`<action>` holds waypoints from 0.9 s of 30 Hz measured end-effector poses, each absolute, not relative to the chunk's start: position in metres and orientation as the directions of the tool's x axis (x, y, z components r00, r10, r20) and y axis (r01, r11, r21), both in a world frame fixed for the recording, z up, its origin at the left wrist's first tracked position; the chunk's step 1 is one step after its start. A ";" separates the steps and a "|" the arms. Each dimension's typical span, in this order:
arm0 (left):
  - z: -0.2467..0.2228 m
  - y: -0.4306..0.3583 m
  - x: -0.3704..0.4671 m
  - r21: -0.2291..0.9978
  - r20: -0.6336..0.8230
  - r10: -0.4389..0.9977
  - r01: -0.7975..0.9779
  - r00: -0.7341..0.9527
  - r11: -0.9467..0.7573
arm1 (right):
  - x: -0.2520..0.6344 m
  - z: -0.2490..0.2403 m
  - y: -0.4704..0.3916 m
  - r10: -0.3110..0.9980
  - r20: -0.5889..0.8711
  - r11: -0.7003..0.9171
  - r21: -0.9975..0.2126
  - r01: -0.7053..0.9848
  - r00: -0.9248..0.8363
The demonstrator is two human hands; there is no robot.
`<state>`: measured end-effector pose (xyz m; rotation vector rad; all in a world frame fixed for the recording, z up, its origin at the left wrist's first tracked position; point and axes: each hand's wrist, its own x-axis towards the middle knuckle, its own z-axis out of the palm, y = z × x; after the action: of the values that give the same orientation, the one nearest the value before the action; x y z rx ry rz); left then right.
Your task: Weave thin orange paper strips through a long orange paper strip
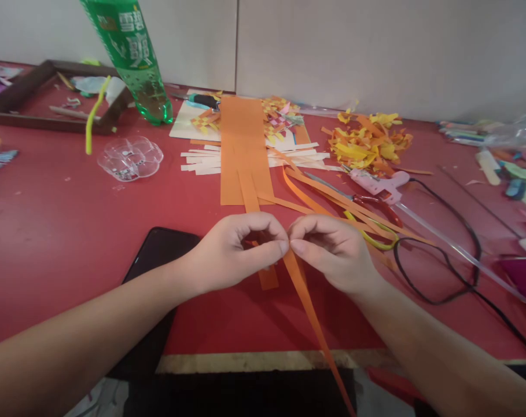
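Thumb to fingertip, my left hand (249,249) and my right hand (332,249) pinch the upper end of a long orange paper strip (308,307) between them. The strip hangs down past the table's front edge. Beneath my left hand another orange strip (269,279) lies on the red table, partly covered by the hand. Beyond the hands is a wide orange paper sheet (243,139), lying over white paper strips (202,159). More loose orange strips (332,197) spread to the right, beside red-handled scissors or pliers (375,204), partly covered.
A green bottle (135,63) stands at the back left near a dark frame (19,119) and a clear petal-shaped dish (132,157). A black phone (158,249) lies by my left forearm. To the right are paper scraps (371,142), a pink glue gun (382,184) and its black cord (473,231).
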<state>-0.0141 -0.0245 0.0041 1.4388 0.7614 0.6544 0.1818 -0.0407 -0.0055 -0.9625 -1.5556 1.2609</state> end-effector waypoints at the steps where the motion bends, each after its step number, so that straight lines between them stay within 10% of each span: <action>1: 0.004 -0.025 -0.014 0.998 -0.063 0.787 0.046 0.614 0.045 | 0.182 -0.006 -0.041 0.940 0.168 0.188 -0.981 0.040 -0.296; 27: 0.005 -0.024 -0.012 0.995 -0.104 0.793 0.072 0.600 0.076 | 0.180 -0.005 -0.044 0.935 0.248 0.282 -0.954 0.105 -0.254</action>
<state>-0.0122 -0.0236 0.0055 1.4104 0.7944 0.6365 0.1800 -0.0443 -0.0054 -0.9790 -1.6047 1.1007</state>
